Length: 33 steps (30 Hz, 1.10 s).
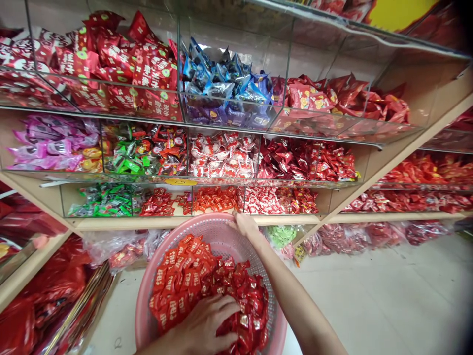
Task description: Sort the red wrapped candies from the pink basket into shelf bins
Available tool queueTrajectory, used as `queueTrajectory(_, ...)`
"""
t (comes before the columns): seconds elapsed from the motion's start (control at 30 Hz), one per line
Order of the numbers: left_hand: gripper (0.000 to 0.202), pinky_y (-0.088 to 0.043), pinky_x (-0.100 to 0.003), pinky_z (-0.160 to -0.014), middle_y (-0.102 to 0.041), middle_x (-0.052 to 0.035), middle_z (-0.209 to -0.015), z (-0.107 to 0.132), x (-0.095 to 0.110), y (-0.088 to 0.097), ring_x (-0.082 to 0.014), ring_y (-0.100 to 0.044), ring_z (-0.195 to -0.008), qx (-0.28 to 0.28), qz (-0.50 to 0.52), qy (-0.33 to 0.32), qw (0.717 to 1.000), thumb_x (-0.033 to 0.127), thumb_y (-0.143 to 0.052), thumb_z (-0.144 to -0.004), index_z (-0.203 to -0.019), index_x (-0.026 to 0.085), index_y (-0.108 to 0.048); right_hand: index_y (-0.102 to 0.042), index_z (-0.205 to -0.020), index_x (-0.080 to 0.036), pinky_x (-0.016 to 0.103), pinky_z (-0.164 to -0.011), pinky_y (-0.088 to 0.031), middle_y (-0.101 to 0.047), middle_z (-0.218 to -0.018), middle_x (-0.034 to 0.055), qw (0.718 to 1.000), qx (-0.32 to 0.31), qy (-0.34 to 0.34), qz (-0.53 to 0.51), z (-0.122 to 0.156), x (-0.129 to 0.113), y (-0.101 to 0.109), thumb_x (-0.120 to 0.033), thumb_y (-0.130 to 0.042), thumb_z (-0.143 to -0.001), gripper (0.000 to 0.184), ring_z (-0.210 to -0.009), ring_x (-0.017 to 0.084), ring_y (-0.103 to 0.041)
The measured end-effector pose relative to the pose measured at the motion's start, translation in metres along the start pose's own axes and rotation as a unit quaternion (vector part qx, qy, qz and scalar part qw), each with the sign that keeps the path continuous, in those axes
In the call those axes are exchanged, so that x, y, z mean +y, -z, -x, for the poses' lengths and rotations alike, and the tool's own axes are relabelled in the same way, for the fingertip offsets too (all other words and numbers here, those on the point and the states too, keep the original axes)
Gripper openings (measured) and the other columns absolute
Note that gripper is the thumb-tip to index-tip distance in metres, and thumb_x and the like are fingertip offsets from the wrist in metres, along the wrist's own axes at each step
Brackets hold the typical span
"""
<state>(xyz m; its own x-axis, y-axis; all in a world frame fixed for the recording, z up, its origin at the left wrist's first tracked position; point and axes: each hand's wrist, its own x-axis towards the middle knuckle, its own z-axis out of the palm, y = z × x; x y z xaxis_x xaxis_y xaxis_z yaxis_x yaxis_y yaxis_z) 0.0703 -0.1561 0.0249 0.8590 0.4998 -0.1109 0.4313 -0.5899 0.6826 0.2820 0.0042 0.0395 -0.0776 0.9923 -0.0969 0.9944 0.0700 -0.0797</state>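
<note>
A round pink plastic basket (144, 276) with perforated walls stands below the shelves. Orange-red wrapped candies (181, 281) fill its left side, and darker, shiny red wrapped candies (254, 301) lie on the right. My left hand (207, 320) reaches in from the lower left, its fingers spread over the shiny candies and touching them. Nothing shows clearly inside that hand. At the far rim, my right hand (246, 225) grips the basket's edge, the arm stretching along its right side. The right fingertips are partly hidden against the rim.
Ahead rise wooden shelves (125, 224) with clear bins of wrapped sweets, including blue packets (221, 79) and green ones (107, 199). Plastic bags (340, 239) lie beneath the lowest shelf. Red packages (55, 281) sit at lower left. Pale tiled floor (388, 296) extends right.
</note>
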Motion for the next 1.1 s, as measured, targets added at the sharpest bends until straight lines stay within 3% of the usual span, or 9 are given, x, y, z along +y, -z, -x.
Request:
queueTrajectory(0.1,0.055,-0.033,-0.038,-0.1,-0.055,0.0002,-0.124,0.004,0.01,0.011,-0.0224,-0.047,-0.109,0.004,-0.022,-0.03,0.999,0.049,-0.054,-0.075,-0.126,0.032,-0.044,-0.051,-0.11,-0.017,0.029,-0.072,-0.042,-0.065,-0.097,0.014,1.0,-0.002,-0.002,0.003,0.001,0.0,0.001,-0.061,-0.03,-0.085,0.055,-0.091,0.023,-0.062)
queueTrajectory(0.23,0.031,-0.034,-0.035,-0.097,-0.058,-0.0027,-0.114,-0.023,0.006,0.022,-0.0194,-0.046,-0.107,0.09,-0.065,-0.058,0.992,0.041,-0.046,-0.082,-0.104,0.024,-0.06,-0.05,-0.112,-0.018,0.029,-0.074,-0.041,-0.064,-0.099,0.0136,1.0,-0.007,-0.002,0.0,0.001,0.0,0.001,-0.06,-0.032,-0.085,0.053,-0.093,0.023,-0.062)
queueTrajectory(0.33,0.033,-0.039,-0.034,-0.089,-0.06,-0.0062,-0.101,-0.069,-0.017,0.026,-0.0183,-0.051,-0.098,0.112,-0.124,0.052,0.985,0.031,-0.03,-0.089,-0.093,0.019,-0.061,-0.05,-0.112,-0.017,0.029,-0.074,-0.042,-0.064,-0.099,0.0137,1.0,-0.005,-0.002,-0.002,0.0,-0.001,0.0,-0.06,-0.033,-0.085,0.054,-0.094,0.023,-0.061)
queueTrajectory(0.43,0.036,-0.039,-0.037,-0.091,-0.059,-0.011,-0.109,-0.116,-0.042,0.029,-0.0225,-0.052,-0.105,0.036,-0.175,0.195,0.965,0.03,-0.028,-0.089,-0.105,0.016,-0.058,-0.05,-0.111,-0.017,0.029,-0.072,-0.042,-0.065,-0.098,0.0135,1.0,-0.001,-0.003,-0.001,-0.001,-0.002,0.0,-0.061,-0.031,-0.085,0.055,-0.092,0.023,-0.062)
queueTrajectory(0.57,0.041,-0.041,-0.043,-0.086,-0.055,-0.0212,-0.116,-0.149,-0.056,0.023,-0.0307,-0.053,-0.108,0.008,-0.177,0.265,0.948,0.029,-0.035,-0.085,-0.115,0.008,-0.052,-0.05,-0.111,-0.017,0.028,-0.071,-0.042,-0.065,-0.098,0.0136,1.0,-0.004,-0.005,-0.001,-0.001,0.0,0.0,-0.061,-0.03,-0.085,0.055,-0.091,0.022,-0.062)
queueTrajectory(0.8,0.057,-0.043,-0.041,-0.086,-0.052,-0.0198,-0.123,-0.152,-0.048,0.002,-0.0304,-0.053,-0.11,-0.045,-0.128,0.276,0.951,0.048,-0.025,-0.085,-0.123,0.011,-0.047,-0.051,-0.112,-0.016,0.029,-0.07,-0.042,-0.065,-0.096,0.0149,1.0,-0.006,-0.001,-0.007,-0.002,0.003,-0.001,-0.062,-0.026,-0.085,0.059,-0.091,0.023,-0.062)
queueTrajectory(0.93,0.067,-0.043,-0.041,-0.086,-0.053,-0.0163,-0.123,-0.147,-0.047,-0.004,-0.0304,-0.054,-0.109,-0.071,-0.107,0.229,0.965,0.064,-0.024,-0.078,-0.117,0.017,-0.052,-0.05,-0.113,-0.016,0.029,-0.071,-0.042,-0.065,-0.097,0.0152,1.0,-0.008,0.0,-0.002,-0.002,0.003,-0.002,-0.061,-0.026,-0.086,0.058,-0.091,0.024,-0.062)
queueTrajectory(1.0,0.066,-0.043,-0.04,-0.084,-0.058,-0.0139,-0.115,-0.143,-0.05,-0.008,-0.0293,-0.056,-0.103,-0.081,-0.103,0.179,0.975,0.067,-0.027,-0.075,-0.106,0.018,-0.058,-0.05,-0.113,-0.016,0.029,-0.072,-0.042,-0.065,-0.097,0.0153,1.0,-0.009,-0.003,0.003,-0.001,0.004,-0.002,-0.061,-0.027,-0.086,0.058,-0.091,0.023,-0.061)
queueTrajectory(1.1,0.05,-0.045,-0.033,-0.072,-0.066,-0.0071,-0.091,-0.138,-0.061,-0.013,-0.0225,-0.061,-0.082,-0.102,-0.077,0.138,0.982,0.06,-0.036,-0.076,-0.089,0.019,-0.062,-0.05,-0.113,-0.016,0.029,-0.072,-0.041,-0.065,-0.097,0.0152,1.0,-0.009,-0.009,0.008,0.001,0.006,-0.002,-0.061,-0.027,-0.085,0.057,-0.091,0.024,-0.061)
